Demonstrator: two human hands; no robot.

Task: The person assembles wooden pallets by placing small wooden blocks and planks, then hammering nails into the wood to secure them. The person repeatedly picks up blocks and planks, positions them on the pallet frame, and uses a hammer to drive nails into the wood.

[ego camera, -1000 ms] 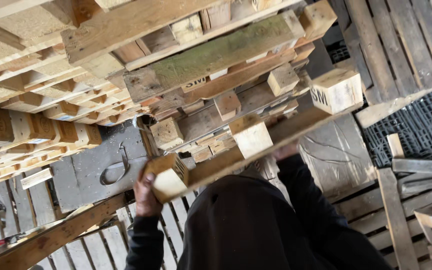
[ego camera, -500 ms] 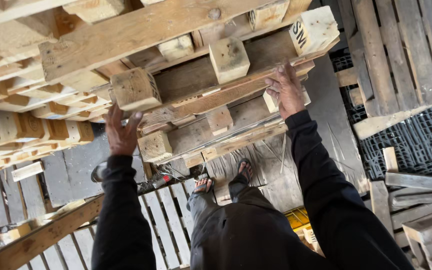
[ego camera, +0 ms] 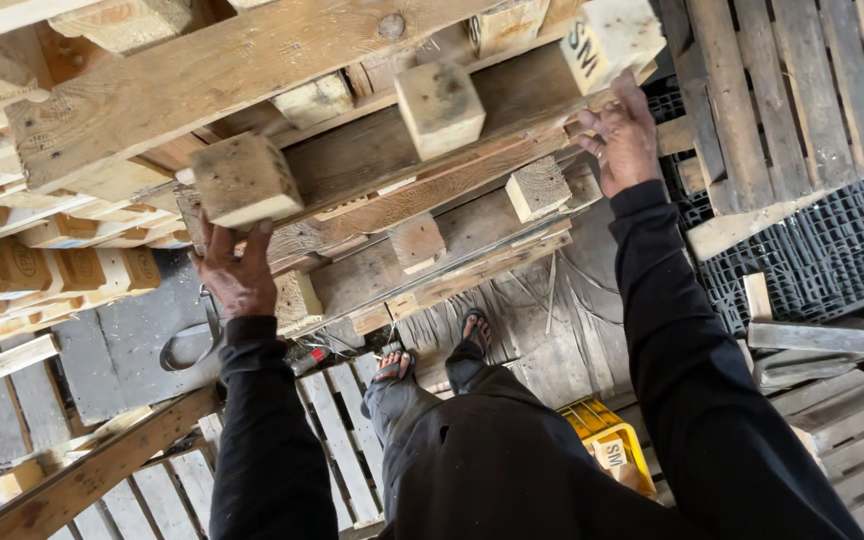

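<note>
Wood pallets (ego camera: pixel 802 90) stacked round, black plastic pallet (ego camera: pixel 832 250) at rt.

Wooden pallets (ego camera: pixel 342 440) and a yellow crate (ego camera: pixel 607 440) lie on the floor (ego camera: pixel 132 335)

Rough, matt bare-wood pallet (ego camera: pixel 352 150); glossy yellow plastic crate (ego camera: pixel 607 440); black cloth sleeves (ego camera: pixel 682 340).

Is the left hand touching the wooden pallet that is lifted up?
Touching. In the head view, the left hand presses up against the wooden pallet, its fingers lying on a corner block with no gap.
</note>
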